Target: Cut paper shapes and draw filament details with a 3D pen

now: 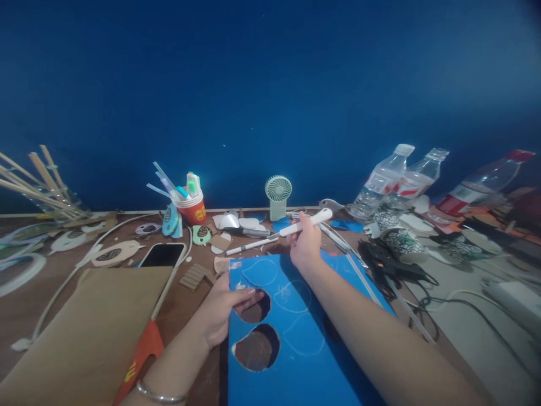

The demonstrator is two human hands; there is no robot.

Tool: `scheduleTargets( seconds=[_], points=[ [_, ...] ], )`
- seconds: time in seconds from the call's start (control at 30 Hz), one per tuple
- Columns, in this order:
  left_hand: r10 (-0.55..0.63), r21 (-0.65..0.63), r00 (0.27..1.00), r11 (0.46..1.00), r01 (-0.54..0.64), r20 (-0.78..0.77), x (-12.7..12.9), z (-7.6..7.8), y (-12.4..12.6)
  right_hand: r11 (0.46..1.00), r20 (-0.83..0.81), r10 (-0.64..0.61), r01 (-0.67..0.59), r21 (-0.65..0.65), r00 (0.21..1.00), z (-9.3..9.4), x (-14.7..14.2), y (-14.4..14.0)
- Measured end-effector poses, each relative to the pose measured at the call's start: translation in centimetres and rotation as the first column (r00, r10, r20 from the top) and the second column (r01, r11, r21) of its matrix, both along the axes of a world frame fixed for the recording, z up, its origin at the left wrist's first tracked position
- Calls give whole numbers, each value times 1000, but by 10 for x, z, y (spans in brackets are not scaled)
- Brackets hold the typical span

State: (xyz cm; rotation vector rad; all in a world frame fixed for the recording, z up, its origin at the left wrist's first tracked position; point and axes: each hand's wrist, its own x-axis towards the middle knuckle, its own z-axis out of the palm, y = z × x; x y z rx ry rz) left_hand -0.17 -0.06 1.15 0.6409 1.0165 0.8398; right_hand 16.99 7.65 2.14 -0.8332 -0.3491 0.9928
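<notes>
My left hand (224,307) grips the left edge of a blue board (338,361), its thumb on top beside a cut-out hole and fingers underneath. Two rounded holes go through the board, and several leaf-like outlines are drawn in a pale line around them. Beyond the board's far edge, my right hand (306,242) is closed round a slim white tool (319,219) with a small hole in its rounded end; its working tip cannot be made out. Just left of that tool, a white pen-like stick (253,245) lies on the table.
Against the blue wall stand a small fan (278,197), a red cup (194,208) of markers and clear bottles (380,180). Left are a brown cardboard sheet (97,316) and a phone (164,255). A black glue gun (389,265) and cables lie right.
</notes>
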Motion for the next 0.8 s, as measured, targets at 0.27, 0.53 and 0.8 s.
scheduleTargets(
  seconds=[0.27, 0.53, 0.8],
  points=[
    [28, -26, 1000, 999, -28, -10, 2, 7, -1, 1000, 3, 1, -1, -6, 1000, 3, 0, -1],
    [4, -13, 1000, 1000, -4, 0, 2, 4, 0, 1000, 7, 5, -5, -24, 1000, 6, -1, -2],
    [124, -95, 991, 988, -118, 54, -2, 5, 6, 1000, 55, -13, 12, 24, 998, -7, -2, -1]
  ],
)
